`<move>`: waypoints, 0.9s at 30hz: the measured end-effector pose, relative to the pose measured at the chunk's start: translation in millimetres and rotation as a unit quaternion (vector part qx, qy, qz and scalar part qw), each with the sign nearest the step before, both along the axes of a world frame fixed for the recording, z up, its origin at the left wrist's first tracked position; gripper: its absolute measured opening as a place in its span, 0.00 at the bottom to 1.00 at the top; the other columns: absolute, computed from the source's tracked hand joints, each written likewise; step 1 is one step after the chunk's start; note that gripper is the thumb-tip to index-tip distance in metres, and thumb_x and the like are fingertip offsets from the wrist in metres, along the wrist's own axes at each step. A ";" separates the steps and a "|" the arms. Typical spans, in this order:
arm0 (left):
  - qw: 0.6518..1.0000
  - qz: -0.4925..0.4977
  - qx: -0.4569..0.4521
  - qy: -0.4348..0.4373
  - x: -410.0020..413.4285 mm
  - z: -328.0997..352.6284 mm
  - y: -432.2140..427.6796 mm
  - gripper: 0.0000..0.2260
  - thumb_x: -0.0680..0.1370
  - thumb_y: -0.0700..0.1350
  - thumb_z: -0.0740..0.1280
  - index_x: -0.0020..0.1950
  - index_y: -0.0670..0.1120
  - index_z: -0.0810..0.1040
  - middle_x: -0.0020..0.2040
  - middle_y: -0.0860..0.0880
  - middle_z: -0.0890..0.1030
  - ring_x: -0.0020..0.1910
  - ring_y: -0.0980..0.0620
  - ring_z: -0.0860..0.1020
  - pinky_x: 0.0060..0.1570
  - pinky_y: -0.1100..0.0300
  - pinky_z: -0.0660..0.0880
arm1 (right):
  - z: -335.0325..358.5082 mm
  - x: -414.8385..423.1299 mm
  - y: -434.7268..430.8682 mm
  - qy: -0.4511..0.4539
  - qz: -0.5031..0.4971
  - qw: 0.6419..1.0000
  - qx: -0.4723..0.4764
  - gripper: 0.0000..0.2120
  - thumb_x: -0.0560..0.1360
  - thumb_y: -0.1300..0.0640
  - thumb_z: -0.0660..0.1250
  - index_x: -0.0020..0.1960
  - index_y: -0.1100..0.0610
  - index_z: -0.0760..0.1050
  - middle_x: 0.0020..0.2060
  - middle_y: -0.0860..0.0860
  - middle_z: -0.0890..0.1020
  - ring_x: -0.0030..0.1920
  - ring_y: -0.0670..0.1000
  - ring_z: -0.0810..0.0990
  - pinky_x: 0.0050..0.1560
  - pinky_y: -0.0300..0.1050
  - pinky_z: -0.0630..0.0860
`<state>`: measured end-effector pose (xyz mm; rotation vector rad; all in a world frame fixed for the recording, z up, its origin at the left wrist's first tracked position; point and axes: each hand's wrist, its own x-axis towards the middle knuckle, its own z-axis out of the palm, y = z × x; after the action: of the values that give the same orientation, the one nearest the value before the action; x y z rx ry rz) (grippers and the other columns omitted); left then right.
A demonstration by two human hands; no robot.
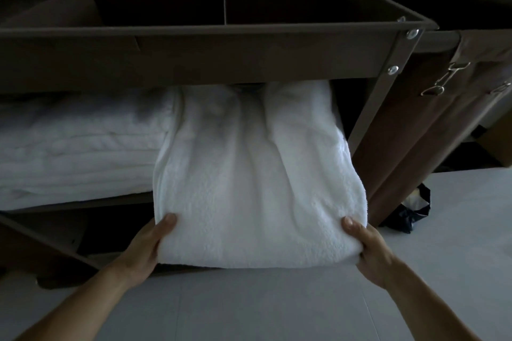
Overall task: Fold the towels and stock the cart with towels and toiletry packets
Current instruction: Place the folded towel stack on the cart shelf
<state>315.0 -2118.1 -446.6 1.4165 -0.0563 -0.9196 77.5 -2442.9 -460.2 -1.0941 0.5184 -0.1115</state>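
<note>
Grey floor (pixel 249 307), dark brown metal cart (pixel 194 58). Stack of white folded towels (pixel 83 147) on middle shelf, left. Left hand (pixel 146 246) grips folded white terry towel (pixel 255 188) at near-left corner, thumb on top; right hand (pixel 365 249) grips near-right corner; far end under top tray.

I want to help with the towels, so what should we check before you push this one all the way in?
1. Left hand holds the folded towel, thumb on top: ok.
2. Right hand holds the other near corner: ok.
3. Far end tucked under the top tray: ok.
4. Towel lying smooth: not ok, the far end is bunched into two humps.
5. Clear of the towel stack beside it: cannot tell, the edges meet.
6. Space deeper inside: cannot tell, hidden.
</note>
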 end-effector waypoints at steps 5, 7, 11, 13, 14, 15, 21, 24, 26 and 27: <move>0.994 -0.038 -0.058 0.089 1.5 -5.0 -6.7 0.50 0.41 0.59 0.85 0.60 0.49 0.74 0.50 0.49 0.86 0.46 0.51 0.85 0.35 0.58 0.82 | -3.8 -0.4 -1.0 -0.014 -0.007 0.999 0.045 0.40 0.51 0.43 0.86 0.59 0.57 0.82 0.54 0.60 0.84 0.52 0.60 0.85 0.44 0.53 0.82; 0.994 -0.053 -0.038 0.086 4.7 0.3 -7.7 0.49 0.39 0.59 0.85 0.58 0.49 0.74 0.47 0.49 0.87 0.43 0.51 0.86 0.32 0.59 0.81 | -0.7 0.0 0.8 -0.011 -0.016 0.999 0.045 0.39 0.52 0.44 0.86 0.60 0.56 0.82 0.54 0.60 0.84 0.52 0.61 0.85 0.45 0.53 0.82; 0.995 -0.065 -0.007 0.071 4.4 12.5 -6.8 0.50 0.39 0.61 0.85 0.58 0.48 0.76 0.47 0.46 0.87 0.44 0.47 0.86 0.33 0.55 0.82 | 6.7 -1.5 8.4 0.002 -0.069 0.997 0.022 0.39 0.60 0.48 0.79 0.68 0.57 0.73 0.57 0.60 0.83 0.53 0.61 0.84 0.45 0.54 0.82; 0.996 -0.062 -0.008 0.062 0.8 18.2 -3.9 0.50 0.41 0.61 0.85 0.59 0.46 0.77 0.49 0.44 0.86 0.46 0.45 0.85 0.35 0.53 0.82 | 13.3 -2.3 16.0 0.007 -0.094 0.995 0.008 0.37 0.61 0.49 0.78 0.68 0.56 0.74 0.57 0.59 0.83 0.54 0.61 0.84 0.45 0.55 0.82; 0.996 -0.059 -0.010 0.059 -2.3 21.8 -3.0 0.50 0.41 0.61 0.85 0.59 0.45 0.77 0.50 0.43 0.86 0.47 0.44 0.85 0.36 0.53 0.82 | 16.8 -2.9 20.0 0.013 -0.108 0.994 -0.004 0.37 0.60 0.50 0.79 0.67 0.55 0.74 0.58 0.58 0.83 0.55 0.61 0.84 0.45 0.55 0.82; 0.997 -0.052 -0.011 0.051 -5.7 25.2 -2.6 0.50 0.41 0.60 0.85 0.60 0.44 0.77 0.51 0.43 0.86 0.47 0.44 0.85 0.37 0.54 0.82 | 20.7 -3.5 23.7 0.021 -0.119 0.992 -0.021 0.37 0.59 0.49 0.80 0.66 0.53 0.75 0.58 0.57 0.83 0.55 0.60 0.84 0.46 0.56 0.82; 0.994 -0.043 -0.012 -0.102 -33.6 76.5 -22.0 0.29 0.63 0.57 0.77 0.61 0.46 0.80 0.52 0.44 0.86 0.51 0.44 0.85 0.40 0.57 0.82 | 68.3 3.6 50.2 -0.004 -0.141 0.980 -0.139 0.32 0.61 0.49 0.81 0.63 0.37 0.76 0.56 0.46 0.84 0.55 0.51 0.84 0.48 0.50 0.83; 0.973 -0.077 0.036 -0.216 -46.5 117.8 -52.0 0.26 0.62 0.59 0.74 0.55 0.49 0.83 0.48 0.48 0.87 0.48 0.48 0.85 0.44 0.54 0.82 | 99.2 20.8 61.7 -0.011 -0.148 0.958 -0.244 0.34 0.62 0.46 0.79 0.65 0.29 0.72 0.57 0.45 0.82 0.54 0.50 0.84 0.49 0.50 0.83; 0.954 -0.073 0.089 -0.276 -45.7 143.0 -75.7 0.28 0.58 0.63 0.72 0.49 0.46 0.85 0.44 0.46 0.86 0.43 0.47 0.85 0.48 0.46 0.82 | 118.2 34.9 62.2 -0.005 -0.156 0.939 -0.308 0.29 0.63 0.43 0.73 0.62 0.26 0.72 0.57 0.47 0.81 0.54 0.51 0.82 0.50 0.53 0.82; 0.944 -0.068 0.117 -0.302 -40.2 152.6 -86.5 0.30 0.57 0.64 0.71 0.47 0.43 0.85 0.42 0.43 0.86 0.42 0.44 0.85 0.49 0.44 0.81 | 124.8 42.6 60.6 -0.011 -0.162 0.931 -0.327 0.26 0.63 0.43 0.71 0.58 0.25 0.73 0.53 0.45 0.82 0.52 0.49 0.83 0.48 0.52 0.83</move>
<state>274.8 -2204.6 -293.9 1.8977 -0.5248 -0.5840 120.2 -2382.4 -335.4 -1.6457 0.6599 -0.6218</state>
